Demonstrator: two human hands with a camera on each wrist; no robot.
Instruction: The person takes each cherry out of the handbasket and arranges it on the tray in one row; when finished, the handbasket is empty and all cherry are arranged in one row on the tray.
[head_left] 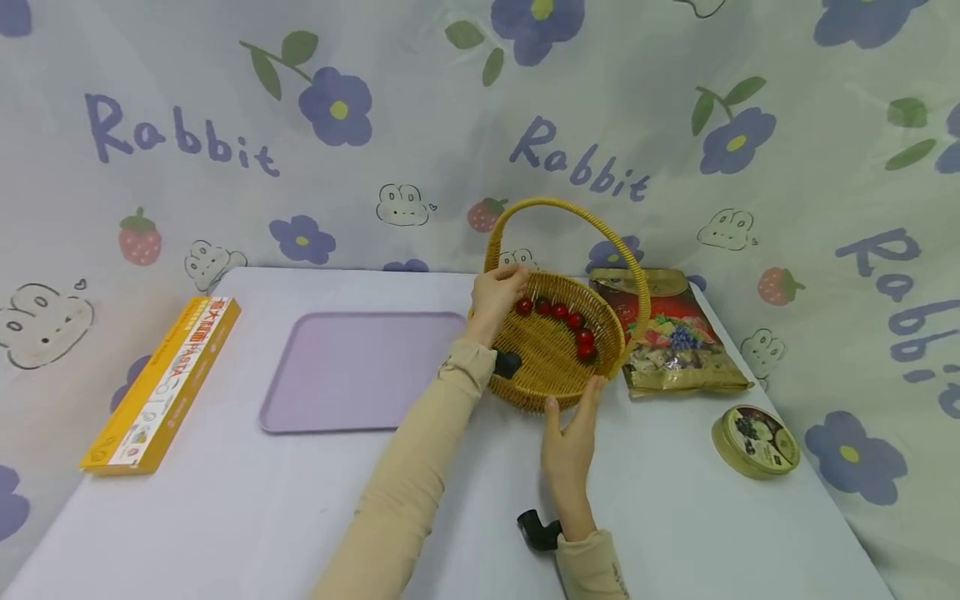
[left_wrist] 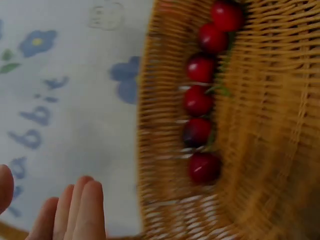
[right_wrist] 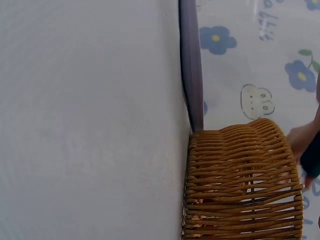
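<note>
A woven wicker basket (head_left: 551, 354) with a tall arched handle (head_left: 581, 218) stands on the white table, right of centre. A row of small red cherries (head_left: 570, 321) lies along its far inner side, seen close up as cherries (left_wrist: 200, 100) in the left wrist view. My left hand (head_left: 501, 287) is at the basket's left rim by the handle's base; its fingers (left_wrist: 82, 210) show straight beside the basket (left_wrist: 250, 150), holding nothing. My right hand (head_left: 573, 408) has straight fingers against the near wall of the basket (right_wrist: 240, 190). The right hand itself is hidden in the right wrist view.
A lilac tray (head_left: 360, 367) lies left of the basket, its edge (right_wrist: 192, 75) touching the wicker. A yellow pasta box (head_left: 161, 383) sits at the far left. A gold snack bag (head_left: 678, 333) and a round tin (head_left: 755, 440) lie on the right. A flower-printed cloth hangs behind.
</note>
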